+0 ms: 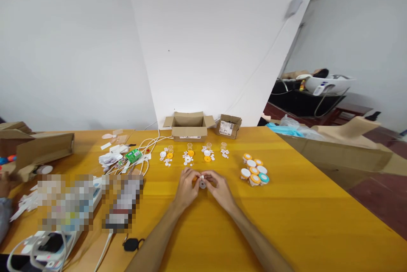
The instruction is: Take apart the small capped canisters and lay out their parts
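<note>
My left hand [187, 188] and my right hand [219, 187] meet at the middle of the table, fingertips pinched together. Between them is a small white plastic piece [202, 177], too small to make out fully. Just under it a round pale disc with a centre hole [202, 184] shows, partly covered by the fingers. Beyond the hands lie groups of small white cut-out parts [188, 159], orange round lids [207, 159] and clear cups [190, 146]. To the right stands a cluster of clear jars with orange, white and teal lids [254, 170].
Two open cardboard boxes [190, 131] [229, 126] stand against the wall. On the left are white cables [152, 142], a green packet [133, 155], a phone [125, 200], a power strip [87, 217] and a black round item [131, 244]. Another person's hand [4, 185] shows at far left.
</note>
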The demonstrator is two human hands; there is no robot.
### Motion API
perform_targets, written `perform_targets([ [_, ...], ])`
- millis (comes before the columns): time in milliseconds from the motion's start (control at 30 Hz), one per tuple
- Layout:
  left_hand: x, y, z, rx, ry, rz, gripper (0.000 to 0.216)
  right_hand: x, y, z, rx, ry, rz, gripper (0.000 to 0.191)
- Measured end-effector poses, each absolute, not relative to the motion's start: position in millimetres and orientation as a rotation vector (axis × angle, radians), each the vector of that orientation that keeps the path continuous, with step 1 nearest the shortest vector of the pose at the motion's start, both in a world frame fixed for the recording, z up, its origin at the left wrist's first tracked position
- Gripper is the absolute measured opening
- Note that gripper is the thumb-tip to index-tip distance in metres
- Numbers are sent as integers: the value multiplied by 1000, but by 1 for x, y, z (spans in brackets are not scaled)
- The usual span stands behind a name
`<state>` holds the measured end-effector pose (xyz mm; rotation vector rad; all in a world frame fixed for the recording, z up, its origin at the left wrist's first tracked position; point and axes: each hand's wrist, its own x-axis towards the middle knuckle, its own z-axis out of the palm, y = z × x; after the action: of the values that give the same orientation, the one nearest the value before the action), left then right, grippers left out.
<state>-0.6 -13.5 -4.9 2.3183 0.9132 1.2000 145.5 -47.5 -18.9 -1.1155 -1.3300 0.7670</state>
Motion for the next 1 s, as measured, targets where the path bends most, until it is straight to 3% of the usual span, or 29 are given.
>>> perform_targets([
  [367, -2, -14, -6, 2235, 900, 1138, 11, 147, -51, -14, -1147, -1508, 653, 11],
  [1000, 2, -4, -9, 2352, 989, 1075, 16, 170, -39, -25, -1317, -1508, 482, 12],
])
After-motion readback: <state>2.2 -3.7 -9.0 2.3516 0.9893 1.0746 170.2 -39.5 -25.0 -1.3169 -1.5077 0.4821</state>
